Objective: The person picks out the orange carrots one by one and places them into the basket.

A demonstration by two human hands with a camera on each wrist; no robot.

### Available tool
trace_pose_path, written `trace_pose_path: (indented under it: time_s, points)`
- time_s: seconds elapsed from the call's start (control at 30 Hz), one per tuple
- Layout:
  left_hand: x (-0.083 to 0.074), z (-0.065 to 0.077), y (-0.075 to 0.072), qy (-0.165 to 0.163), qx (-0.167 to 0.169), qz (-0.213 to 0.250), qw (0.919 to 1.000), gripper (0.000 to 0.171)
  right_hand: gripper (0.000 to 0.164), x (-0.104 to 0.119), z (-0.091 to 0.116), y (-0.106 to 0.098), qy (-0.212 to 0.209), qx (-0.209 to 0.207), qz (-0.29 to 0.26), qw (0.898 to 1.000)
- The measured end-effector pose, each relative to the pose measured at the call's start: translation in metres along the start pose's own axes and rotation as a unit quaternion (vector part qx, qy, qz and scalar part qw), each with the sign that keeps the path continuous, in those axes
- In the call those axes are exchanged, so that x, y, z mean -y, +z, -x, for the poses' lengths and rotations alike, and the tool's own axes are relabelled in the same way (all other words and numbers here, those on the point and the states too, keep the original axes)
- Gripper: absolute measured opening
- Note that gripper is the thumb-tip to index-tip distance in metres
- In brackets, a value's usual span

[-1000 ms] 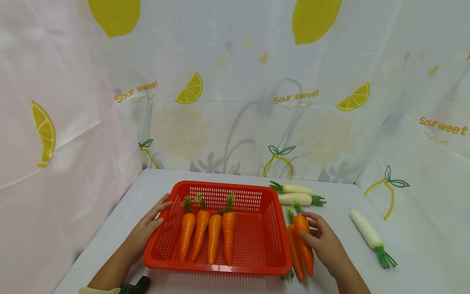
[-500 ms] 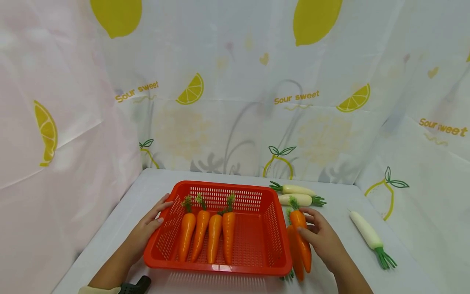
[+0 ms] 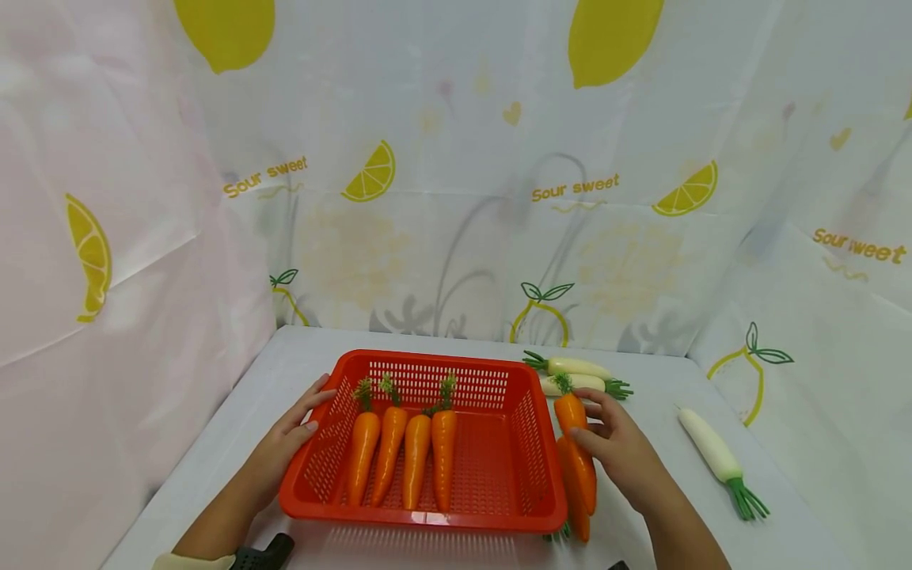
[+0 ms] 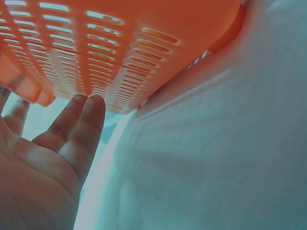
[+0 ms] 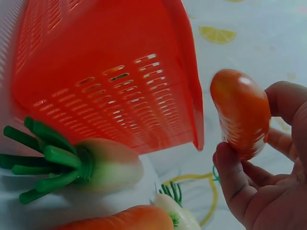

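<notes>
My left hand (image 3: 285,435) touches the left side of a red plastic basket (image 3: 427,519) with extended fingers; in the left wrist view the fingertips meet the slotted wall. Several carrots with leafy tops, one being this carrot (image 3: 362,451), lie side by side in the basket's left half. Beyond the right rim, my right hand (image 3: 618,443) pinches a carrot (image 3: 570,413) between thumb and fingers. That held carrot (image 5: 242,112) appears raised off the table in the right wrist view. Below it lies another carrot (image 3: 574,499) against the basket's outer side.
Two white radishes, one this radish (image 3: 579,366), lie behind the basket's right corner. Another radish (image 3: 712,447) lies far right. Close to the basket wall, a radish (image 5: 115,165) with green stalks shows in the right wrist view. Printed curtains surround the white table (image 3: 313,340).
My right hand has lifted the upper carrot away from the one beneath and shifted it slightly left and farther back, toward the basket rim. The left hand and basket stay put.
</notes>
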State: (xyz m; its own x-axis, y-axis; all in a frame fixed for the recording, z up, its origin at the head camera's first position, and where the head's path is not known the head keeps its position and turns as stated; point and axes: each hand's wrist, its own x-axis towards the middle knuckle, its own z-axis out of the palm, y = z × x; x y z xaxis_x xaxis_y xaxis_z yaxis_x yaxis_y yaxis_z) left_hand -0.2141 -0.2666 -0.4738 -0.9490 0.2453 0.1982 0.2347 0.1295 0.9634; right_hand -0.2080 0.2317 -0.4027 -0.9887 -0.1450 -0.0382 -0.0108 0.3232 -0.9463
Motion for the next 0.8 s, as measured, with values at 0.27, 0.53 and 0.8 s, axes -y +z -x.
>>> trace_pose_path:
  time_s: [0.27,0.53,0.8]
  points:
    - [-0.001,-0.001,0.001,0.004,0.001,0.011,0.9999,0.049,0.063,0.013,-0.003,-0.003,-0.032,0.018,0.001,0.999]
    - [0.001,0.000,0.000,-0.005,-0.003,0.002,1.0000,0.049,0.063,0.024,-0.007,0.001,-0.026,0.035,0.008,0.999]
    - [0.004,-0.003,-0.002,-0.010,-0.005,-0.004,0.9999,0.050,0.062,0.034,-0.012,0.013,0.008,0.039,-0.016,0.999]
